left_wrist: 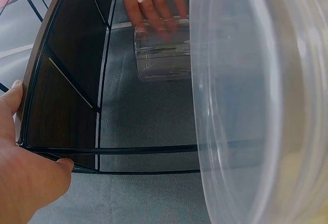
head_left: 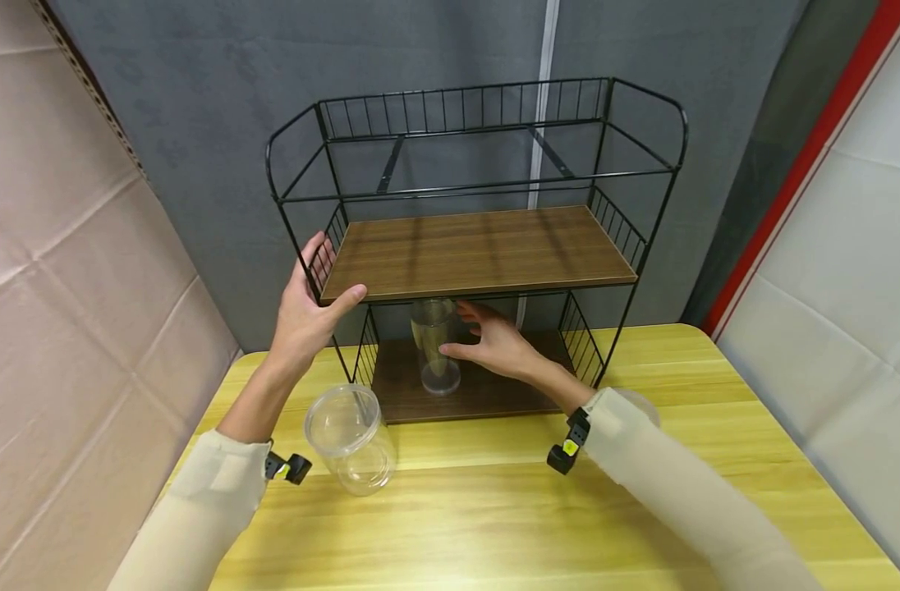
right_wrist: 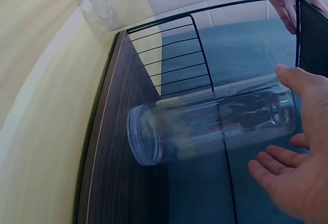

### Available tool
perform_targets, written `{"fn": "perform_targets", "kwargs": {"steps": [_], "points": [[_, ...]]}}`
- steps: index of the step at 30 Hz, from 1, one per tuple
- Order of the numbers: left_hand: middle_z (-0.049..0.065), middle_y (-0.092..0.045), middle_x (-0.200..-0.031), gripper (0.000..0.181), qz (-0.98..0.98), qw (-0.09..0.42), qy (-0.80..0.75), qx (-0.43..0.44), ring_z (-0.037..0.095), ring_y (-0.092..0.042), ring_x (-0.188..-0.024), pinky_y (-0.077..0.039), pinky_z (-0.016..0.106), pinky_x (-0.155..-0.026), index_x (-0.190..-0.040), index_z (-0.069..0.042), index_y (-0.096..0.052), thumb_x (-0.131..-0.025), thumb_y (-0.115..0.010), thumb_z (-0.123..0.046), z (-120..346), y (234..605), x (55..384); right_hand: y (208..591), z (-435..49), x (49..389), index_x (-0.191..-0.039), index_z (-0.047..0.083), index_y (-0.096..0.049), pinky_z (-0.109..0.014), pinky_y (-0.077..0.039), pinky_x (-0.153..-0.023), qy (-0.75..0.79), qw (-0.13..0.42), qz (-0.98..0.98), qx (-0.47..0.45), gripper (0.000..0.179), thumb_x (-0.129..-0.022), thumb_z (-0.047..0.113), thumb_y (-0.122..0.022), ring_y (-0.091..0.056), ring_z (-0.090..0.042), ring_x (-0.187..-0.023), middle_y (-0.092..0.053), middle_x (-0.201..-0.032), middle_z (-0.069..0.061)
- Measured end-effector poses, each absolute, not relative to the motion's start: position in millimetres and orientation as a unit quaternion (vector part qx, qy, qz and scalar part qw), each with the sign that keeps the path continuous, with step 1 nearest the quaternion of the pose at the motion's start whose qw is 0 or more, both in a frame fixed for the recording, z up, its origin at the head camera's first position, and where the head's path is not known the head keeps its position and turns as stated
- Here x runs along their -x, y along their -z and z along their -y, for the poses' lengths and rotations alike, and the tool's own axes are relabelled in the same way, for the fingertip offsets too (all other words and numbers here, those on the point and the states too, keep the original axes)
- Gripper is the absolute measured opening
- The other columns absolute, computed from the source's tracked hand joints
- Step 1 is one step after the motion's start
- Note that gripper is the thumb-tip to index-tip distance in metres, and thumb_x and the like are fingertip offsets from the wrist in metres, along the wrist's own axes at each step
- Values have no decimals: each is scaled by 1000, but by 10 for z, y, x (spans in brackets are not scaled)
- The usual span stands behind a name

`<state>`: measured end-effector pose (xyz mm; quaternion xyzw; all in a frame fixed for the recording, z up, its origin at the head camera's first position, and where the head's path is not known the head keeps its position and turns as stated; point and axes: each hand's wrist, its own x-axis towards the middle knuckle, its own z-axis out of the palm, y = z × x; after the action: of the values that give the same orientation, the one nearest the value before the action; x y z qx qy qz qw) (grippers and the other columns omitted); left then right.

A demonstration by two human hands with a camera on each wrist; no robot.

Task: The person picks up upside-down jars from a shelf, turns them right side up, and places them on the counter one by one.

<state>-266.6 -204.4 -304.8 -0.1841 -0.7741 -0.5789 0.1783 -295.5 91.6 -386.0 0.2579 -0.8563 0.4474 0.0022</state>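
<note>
A black wire rack (head_left: 494,127) with brown boards stands on the table. My left hand (head_left: 305,316) grips its left side at the upper board (head_left: 487,250), thumb over the front corner and fingers behind the side wires. On the lower board (head_left: 487,402) is a clear cylindrical jar (head_left: 438,353), its threaded end toward that board in the right wrist view. My right hand (head_left: 498,345) reaches in from the front, thumb and fingers spread around the jar's upper part. The right wrist view shows that hand's fingers (right_wrist: 279,165) apart and relaxed near the jar's other end.
Another clear jar (head_left: 354,443), wider, stands on the yellow table (head_left: 479,517) in front of the rack's left corner. A clear round piece (head_left: 640,404) lies partly behind my right sleeve. Grey fabric (head_left: 221,107) hangs behind, with pale walls on both sides.
</note>
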Motion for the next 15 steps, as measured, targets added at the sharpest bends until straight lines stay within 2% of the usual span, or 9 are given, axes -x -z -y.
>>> {"fn": "perform_targets", "kwargs": {"steps": [15], "points": [[8, -25, -175, 93, 770, 176, 585, 186, 16, -26, -161, -23, 33, -131, -170, -20, -20, -98, -79, -16, 2044, 3062, 2671, 3922, -677, 3049, -164, 0, -30, -50, -53, -111, -470, 4, 857, -210, 95, -94, 38, -82, -55, -44, -140, -45, -160, -25]]}}
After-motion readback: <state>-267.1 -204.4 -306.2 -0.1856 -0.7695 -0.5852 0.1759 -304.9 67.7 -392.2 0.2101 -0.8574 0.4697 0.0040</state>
